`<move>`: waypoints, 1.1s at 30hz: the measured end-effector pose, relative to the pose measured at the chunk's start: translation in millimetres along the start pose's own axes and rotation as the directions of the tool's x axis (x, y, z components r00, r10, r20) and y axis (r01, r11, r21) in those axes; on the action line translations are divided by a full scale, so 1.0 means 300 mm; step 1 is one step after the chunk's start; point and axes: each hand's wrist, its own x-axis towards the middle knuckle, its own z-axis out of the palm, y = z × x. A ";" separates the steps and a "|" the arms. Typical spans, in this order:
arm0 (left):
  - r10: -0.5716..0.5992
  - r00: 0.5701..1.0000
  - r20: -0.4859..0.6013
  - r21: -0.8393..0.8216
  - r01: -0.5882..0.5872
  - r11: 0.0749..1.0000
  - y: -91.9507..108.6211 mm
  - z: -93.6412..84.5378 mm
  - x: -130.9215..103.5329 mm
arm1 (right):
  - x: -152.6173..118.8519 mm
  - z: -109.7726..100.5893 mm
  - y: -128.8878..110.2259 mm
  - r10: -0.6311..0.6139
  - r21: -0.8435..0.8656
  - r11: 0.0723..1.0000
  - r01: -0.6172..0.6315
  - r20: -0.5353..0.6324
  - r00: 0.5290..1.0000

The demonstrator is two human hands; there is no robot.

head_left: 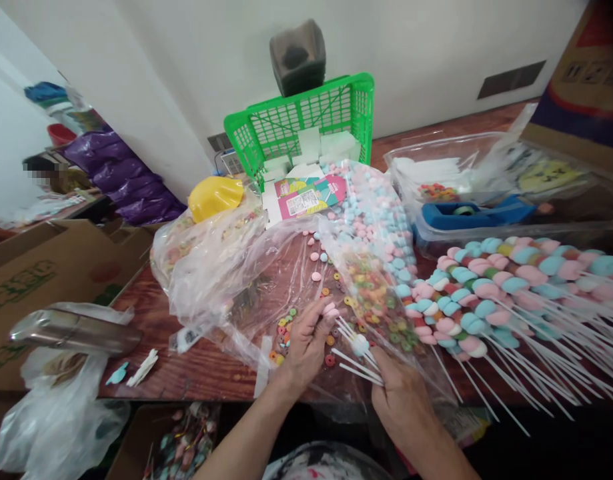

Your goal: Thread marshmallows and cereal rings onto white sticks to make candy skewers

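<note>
My right hand (401,393) is closed around several white sticks (359,365), which fan out toward the left. One pale blue-and-white marshmallow (359,345) is threaded on a stick. Just left of the stick tips, my left hand (306,343) pinches pink marshmallows (330,310) between thumb and fingers. Beneath both hands lies clear plastic sheeting with loose coloured rings (286,327) on it. More rings (373,287) and a large heap of pink and blue marshmallows (371,207) sit just beyond. To the right are stacked finished-looking marshmallow skewers (501,287), their white sticks pointing toward me.
A green basket (299,113) stands at the back, with printed cards (303,200) before it. A clear tub (436,153) and blue tape dispenser (476,212) are at right. On the left are a yellow bowl (215,198), metal flask (79,331) and cardboard box (56,267). Someone sits far left.
</note>
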 end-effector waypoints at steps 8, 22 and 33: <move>0.416 0.910 -0.004 0.247 -0.402 0.882 0.021 0.009 0.014 | -0.003 0.018 -0.019 0.059 0.174 0.983 -0.060 0.012 0.998; 0.283 0.950 0.129 -0.015 -0.284 0.959 0.043 0.073 -0.056 | -0.006 0.033 -0.014 0.002 0.315 0.948 0.046 -0.152 0.988; 0.059 0.977 0.203 -0.067 -0.047 0.997 0.050 0.068 -0.045 | 0.008 0.042 0.048 0.052 0.256 0.967 -0.005 -0.177 0.983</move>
